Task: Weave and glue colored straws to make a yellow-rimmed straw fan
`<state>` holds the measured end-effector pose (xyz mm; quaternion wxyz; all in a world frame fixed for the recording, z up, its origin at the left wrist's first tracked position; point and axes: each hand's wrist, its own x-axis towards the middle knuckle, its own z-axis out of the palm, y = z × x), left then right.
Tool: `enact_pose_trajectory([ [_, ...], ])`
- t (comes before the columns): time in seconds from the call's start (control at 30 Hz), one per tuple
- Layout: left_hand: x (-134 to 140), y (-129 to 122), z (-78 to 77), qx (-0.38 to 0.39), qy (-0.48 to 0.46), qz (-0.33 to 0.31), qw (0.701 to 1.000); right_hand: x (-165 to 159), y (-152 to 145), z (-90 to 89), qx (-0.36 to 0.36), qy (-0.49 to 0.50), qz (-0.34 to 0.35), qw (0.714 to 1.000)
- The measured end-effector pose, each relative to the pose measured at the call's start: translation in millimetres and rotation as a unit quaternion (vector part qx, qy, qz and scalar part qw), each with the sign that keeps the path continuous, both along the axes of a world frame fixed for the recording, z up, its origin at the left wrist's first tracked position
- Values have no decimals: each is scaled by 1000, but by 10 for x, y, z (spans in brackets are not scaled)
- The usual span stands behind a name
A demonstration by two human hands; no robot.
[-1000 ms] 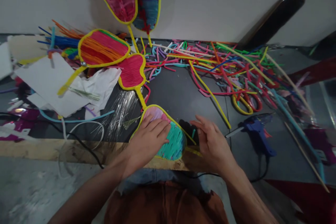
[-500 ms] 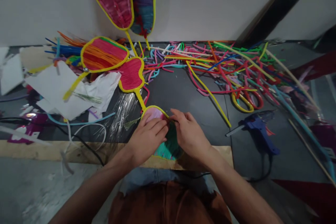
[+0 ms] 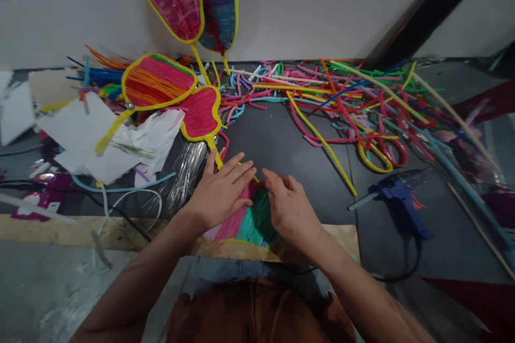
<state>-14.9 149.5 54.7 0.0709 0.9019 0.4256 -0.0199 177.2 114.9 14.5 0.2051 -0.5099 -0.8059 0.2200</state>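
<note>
Pink-and-green panel [image 3: 259, 220], yellow-rimmed, lies at near edge of worktop [image 3: 265, 139], centre. Left hand [image 3: 221, 193] open, fingers spread over the panel's left part; right hand [image 3: 292, 206] curled at its right side, fingertips by the far rim — cannot tell whether they grip anything. Blue glue gun [image 3: 396, 198] lies to the right, apart from the hands; silver strands [image 3: 187, 171] to the left. Farther: scissors [image 3: 375, 158], right; red yellow-edged piece [image 3: 201, 115], left of centre. Far side, right — tangled pipe cleaners [image 3: 346, 99].
</note>
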Motion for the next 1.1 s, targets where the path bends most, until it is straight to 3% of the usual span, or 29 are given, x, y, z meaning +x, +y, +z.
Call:
enact_pose_trajectory([
  [0.37,-73,17,-76,-3,1,-27,1000,-41,-73,94,57,-62,3,996],
  [0.6,-96,19,-122,-9,-3,-32,999,-30,-66,72,45,-62,5,997],
  [0.83,-77,-14,-85,-16,-30,14,999,239,-78,42,45,7,-51,998],
  [1.1,-159,177,12,-59,-50,130,989,536,-141,60,58,-4,-85,995],
])
